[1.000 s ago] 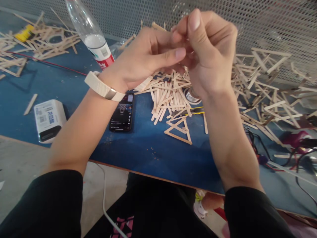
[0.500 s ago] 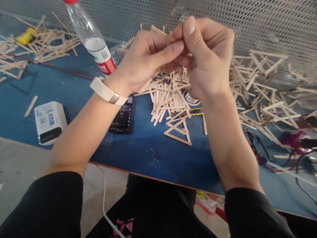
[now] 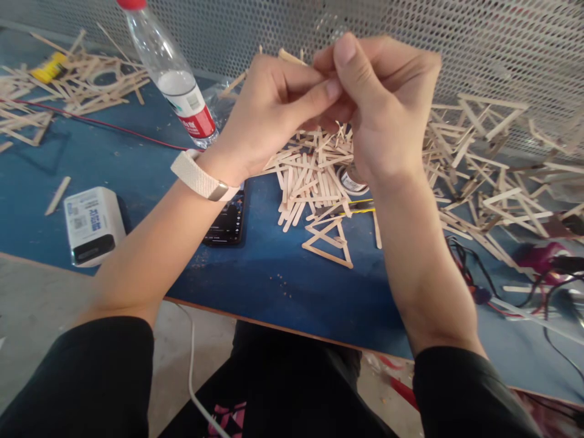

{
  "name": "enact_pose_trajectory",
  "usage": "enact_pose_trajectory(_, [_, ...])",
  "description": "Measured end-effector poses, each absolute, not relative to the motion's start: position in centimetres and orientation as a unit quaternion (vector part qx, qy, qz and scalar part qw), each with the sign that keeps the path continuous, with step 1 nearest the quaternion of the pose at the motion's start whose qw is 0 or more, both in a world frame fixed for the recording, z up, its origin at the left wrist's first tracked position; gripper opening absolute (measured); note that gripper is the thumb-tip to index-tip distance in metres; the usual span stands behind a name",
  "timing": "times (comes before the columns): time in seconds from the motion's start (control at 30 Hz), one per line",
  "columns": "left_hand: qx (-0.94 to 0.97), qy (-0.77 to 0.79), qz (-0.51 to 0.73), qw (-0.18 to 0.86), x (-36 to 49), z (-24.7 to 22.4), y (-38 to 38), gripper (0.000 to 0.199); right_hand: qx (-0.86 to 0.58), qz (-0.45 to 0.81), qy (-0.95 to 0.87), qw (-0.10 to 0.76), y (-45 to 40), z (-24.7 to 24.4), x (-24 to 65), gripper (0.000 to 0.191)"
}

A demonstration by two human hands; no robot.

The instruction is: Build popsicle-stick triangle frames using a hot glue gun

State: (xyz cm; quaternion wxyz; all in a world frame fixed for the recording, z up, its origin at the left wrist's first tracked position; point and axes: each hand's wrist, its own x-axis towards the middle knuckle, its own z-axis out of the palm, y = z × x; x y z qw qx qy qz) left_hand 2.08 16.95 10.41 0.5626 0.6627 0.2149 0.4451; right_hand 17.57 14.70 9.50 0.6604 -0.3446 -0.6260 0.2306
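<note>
My left hand and my right hand meet above the table, fingertips pressed together. Both are closed in a pinch; whatever may be between the fingers is hidden. Below them lies a heap of wooden craft sticks. In front of the heap rests a triangle of joined sticks. A yellow-edged tool, perhaps a utility knife, and a small labelled jar sit beside the heap, close under my right wrist. Partly covered by my left wrist is a phone with a lit screen.
A clear bottle with a red cap stands behind my left forearm. The white boxy device is at left. Stick structures, cables and a purple tool crowd the right. A perforated metal panel backs the blue table.
Both hands stay joined, with only slight shifts: the right wrist and knuckles have moved a little to the right, and the left wrist slightly down and right. Things on the table lie as before.
</note>
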Motion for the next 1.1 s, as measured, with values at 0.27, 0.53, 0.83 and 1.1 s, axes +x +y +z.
enact_pose_trajectory(0.27, [0.732, 0.155, 0.445, 0.492, 1.8, 9.8, 17.6, 0.019, -0.308, 0.301, -0.615, 0.661, 14.6, 9.5, 17.7, 0.025])
enact_pose_trajectory(0.53, [0.763, 0.152, 0.436, 0.451, 1.4, 10.0, 17.9, 0.022, -0.383, 0.222, -0.623, 0.645, 14.1, 10.4, 17.5, 0.029])
enact_pose_trajectory(0.83, [0.739, 0.176, 0.46, 0.46, 0.8, 10.1, 20.6, 0.037, -0.388, 0.05, -0.823, 0.411, 4.2, 6.4, 11.4, 0.011])
enact_pose_trajectory(1.1, [0.76, 0.206, 0.433, 0.439, 0.6, 11.2, 19.5, 0.049, -0.464, 0.175, -0.858, 0.133, 6.5, 2.3, 6.2, 0.026])
